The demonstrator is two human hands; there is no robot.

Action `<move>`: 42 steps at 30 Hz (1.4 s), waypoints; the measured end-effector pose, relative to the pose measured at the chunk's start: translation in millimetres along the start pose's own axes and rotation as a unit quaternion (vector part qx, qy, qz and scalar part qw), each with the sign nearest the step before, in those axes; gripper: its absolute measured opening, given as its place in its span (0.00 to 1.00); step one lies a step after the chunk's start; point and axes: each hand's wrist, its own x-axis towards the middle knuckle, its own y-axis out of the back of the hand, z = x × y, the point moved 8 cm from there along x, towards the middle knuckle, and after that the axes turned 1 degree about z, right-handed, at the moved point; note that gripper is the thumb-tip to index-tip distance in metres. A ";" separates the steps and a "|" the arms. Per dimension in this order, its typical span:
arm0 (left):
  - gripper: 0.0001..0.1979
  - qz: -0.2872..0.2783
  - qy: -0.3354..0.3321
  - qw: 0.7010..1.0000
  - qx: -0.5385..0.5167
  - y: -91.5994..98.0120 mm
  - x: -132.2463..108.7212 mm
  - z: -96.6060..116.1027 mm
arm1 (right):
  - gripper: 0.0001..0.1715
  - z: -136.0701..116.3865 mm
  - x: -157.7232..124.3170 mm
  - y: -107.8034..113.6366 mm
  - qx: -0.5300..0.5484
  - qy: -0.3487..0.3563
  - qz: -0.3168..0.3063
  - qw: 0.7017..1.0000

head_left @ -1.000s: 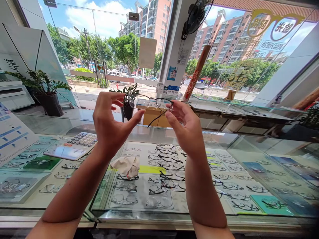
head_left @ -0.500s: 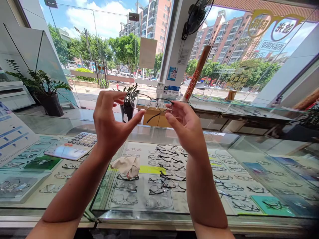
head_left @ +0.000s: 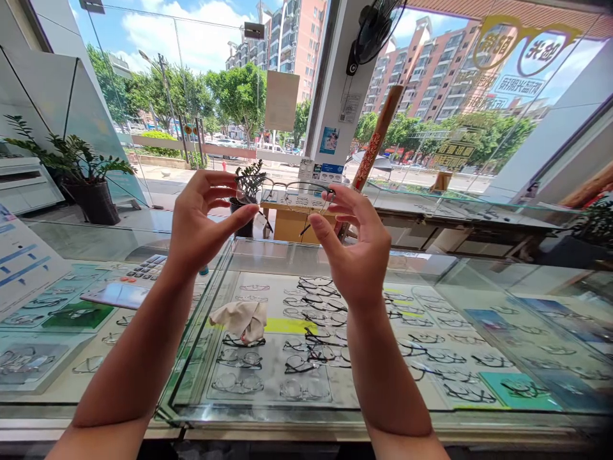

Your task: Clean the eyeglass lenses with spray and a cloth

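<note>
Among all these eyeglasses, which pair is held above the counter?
The dark-rimmed glasses between the left hand and right hand; the other pairs lie lower, inside the glass counter.

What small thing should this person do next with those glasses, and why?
Perhaps lower the glasses a little toward the glass counter, left hand and right hand moving together: the glasses are up in the air, a hand at each end, and the counter and a cloth lie below.

Dark edging is being shown by the held eyeglasses [head_left: 309, 184]. Across the counter [head_left: 287, 415], beige is being shown by the cloth [head_left: 242, 318], yellow-green by the strip [head_left: 292, 326] beside it, green by the panel [head_left: 502, 391] toward the front right corner, and orange by calculator keys [head_left: 128, 279].
</note>
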 end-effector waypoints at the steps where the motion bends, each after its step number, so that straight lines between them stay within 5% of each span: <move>1: 0.32 -0.001 0.001 1.000 -0.002 -0.1 0.4 -0.3 | 0.28 -0.1 -0.4 0.1 0.001 -0.002 0.001 1.000; 20: 0.31 -0.005 0.010 1.000 -0.008 -1.4 2.0 -4.6 | 0.24 -6.0 -1.2 0.7 -0.012 0.015 0.009 1.000; 42: 0.37 0.046 -0.027 0.999 -0.003 -6.9 -7.2 15.5 | 0.31 28.0 8.7 -14.4 0.126 -0.057 -0.074 0.988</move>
